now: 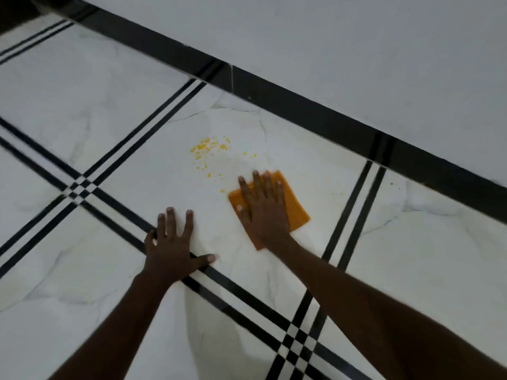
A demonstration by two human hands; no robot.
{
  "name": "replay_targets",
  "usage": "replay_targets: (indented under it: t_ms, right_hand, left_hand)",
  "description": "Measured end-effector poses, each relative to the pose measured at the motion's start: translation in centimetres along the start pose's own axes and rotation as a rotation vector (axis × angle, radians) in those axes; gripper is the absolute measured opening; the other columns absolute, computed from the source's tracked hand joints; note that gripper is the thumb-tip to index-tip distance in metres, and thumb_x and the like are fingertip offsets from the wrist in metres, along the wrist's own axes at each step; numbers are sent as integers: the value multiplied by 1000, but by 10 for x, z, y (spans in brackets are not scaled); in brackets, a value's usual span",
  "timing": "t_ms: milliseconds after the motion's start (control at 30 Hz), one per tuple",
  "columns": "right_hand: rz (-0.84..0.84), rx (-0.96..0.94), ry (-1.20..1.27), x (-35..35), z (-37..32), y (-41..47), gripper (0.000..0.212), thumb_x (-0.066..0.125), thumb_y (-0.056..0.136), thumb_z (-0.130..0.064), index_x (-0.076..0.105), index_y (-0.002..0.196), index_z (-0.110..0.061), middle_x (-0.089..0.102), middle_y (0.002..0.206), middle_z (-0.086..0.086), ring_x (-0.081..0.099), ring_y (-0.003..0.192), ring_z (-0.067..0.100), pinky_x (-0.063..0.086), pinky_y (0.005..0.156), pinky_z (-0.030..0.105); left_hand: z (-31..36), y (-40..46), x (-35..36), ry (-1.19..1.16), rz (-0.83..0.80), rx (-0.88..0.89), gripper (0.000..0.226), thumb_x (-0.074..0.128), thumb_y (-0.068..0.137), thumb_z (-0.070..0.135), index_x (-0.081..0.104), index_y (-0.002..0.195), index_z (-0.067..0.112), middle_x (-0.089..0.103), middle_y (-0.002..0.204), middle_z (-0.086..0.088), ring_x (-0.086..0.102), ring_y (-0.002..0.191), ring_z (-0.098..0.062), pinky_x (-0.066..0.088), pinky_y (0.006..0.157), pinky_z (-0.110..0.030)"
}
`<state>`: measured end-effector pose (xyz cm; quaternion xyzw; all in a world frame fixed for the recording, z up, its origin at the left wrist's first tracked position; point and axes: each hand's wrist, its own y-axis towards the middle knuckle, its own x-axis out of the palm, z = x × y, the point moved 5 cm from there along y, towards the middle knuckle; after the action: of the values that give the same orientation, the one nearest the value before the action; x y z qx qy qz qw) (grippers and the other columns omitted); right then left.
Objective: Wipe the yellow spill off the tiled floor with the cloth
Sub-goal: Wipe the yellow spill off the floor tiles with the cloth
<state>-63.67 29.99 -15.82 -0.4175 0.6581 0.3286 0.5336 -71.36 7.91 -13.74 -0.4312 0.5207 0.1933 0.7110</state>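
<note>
A yellow spill (209, 150) of small drops and specks lies on the white marbled tiled floor (115, 111), with scattered specks trailing down to the right. An orange cloth (295, 207) lies flat on the floor just below and right of the spill. My right hand (263, 207) presses flat on the cloth with fingers spread, covering most of it. My left hand (172, 242) rests flat on the bare tile to the left, fingers spread, holding nothing. A few stray yellow specks (338, 194) sit right of the cloth.
Black double stripes (82, 187) cross the tiles and meet left of the hands. A black skirting band (301, 105) runs diagonally behind the spill at the foot of a pale wall (356, 50).
</note>
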Motion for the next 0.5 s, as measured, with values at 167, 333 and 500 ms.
replay_targets:
  t_ms: [167, 333, 500]
  right_hand:
    - [41, 553, 11, -47, 182, -127, 70, 17, 103, -56, 1, 165, -29, 7, 173, 13, 4, 159, 38, 8, 126, 63]
    - [79, 849, -9, -48, 208, -31, 78, 22, 97, -57, 13, 162, -15, 16, 167, 29, 15, 152, 54, 12, 120, 72]
    - [11, 423, 10, -21, 99, 68, 76, 26, 99, -53, 6, 165, -20, 4, 171, 22, -1, 157, 47, -4, 124, 65]
  left_hand:
    - [4, 1, 1, 30, 37, -8, 131, 28, 55, 97, 7, 162, 25, 4, 167, -25, 10, 153, -44, 26, 114, -61]
    - [7, 9, 12, 92, 40, 11, 125, 77, 63, 73, 25, 159, 12, 17, 161, -35, 20, 147, -54, 32, 106, -68]
    - [53, 23, 2, 68, 131, 217, 109, 58, 62, 72, 44, 150, 8, 42, 150, -33, 45, 136, -52, 47, 92, -66]
